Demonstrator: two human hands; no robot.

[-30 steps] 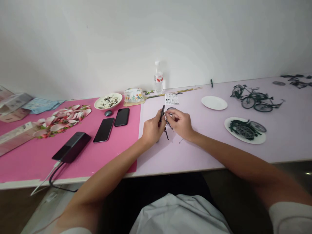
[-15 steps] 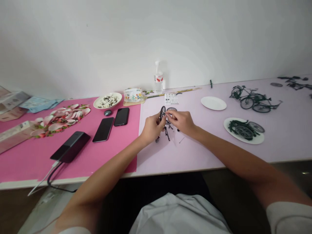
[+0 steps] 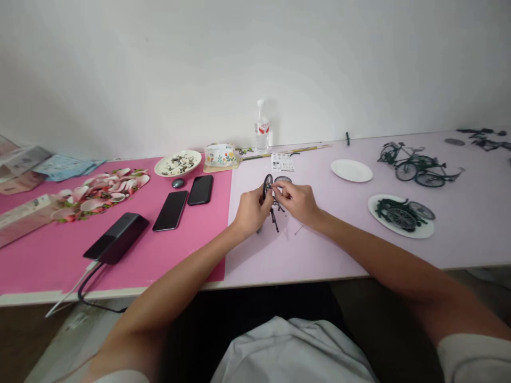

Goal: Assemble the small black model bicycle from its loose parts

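Observation:
My left hand (image 3: 250,210) is closed round a small dark model bicycle part with a wheel (image 3: 267,183) sticking up above the fingers and thin dark struts (image 3: 274,219) hanging below. My right hand (image 3: 298,201) meets it from the right, fingertips pinched on the same part near the wheel. Both hands hover just above the pale lilac table (image 3: 303,250). A second small wheel (image 3: 282,179) lies flat just behind the hands, and a thin pin (image 3: 297,230) lies below my right wrist.
Two finished green model bicycles (image 3: 415,165) stand at the right, behind a plate of green parts (image 3: 400,215) and an empty white plate (image 3: 351,170). On the pink mat (image 3: 80,266) lie two phones (image 3: 186,199), a power bank (image 3: 117,236), a bowl (image 3: 178,164) and a bottle (image 3: 261,127).
The wheel in my left hand has turned from edge-on to show more of its face. Both hands stay together at the same spot; the view has shifted slightly.

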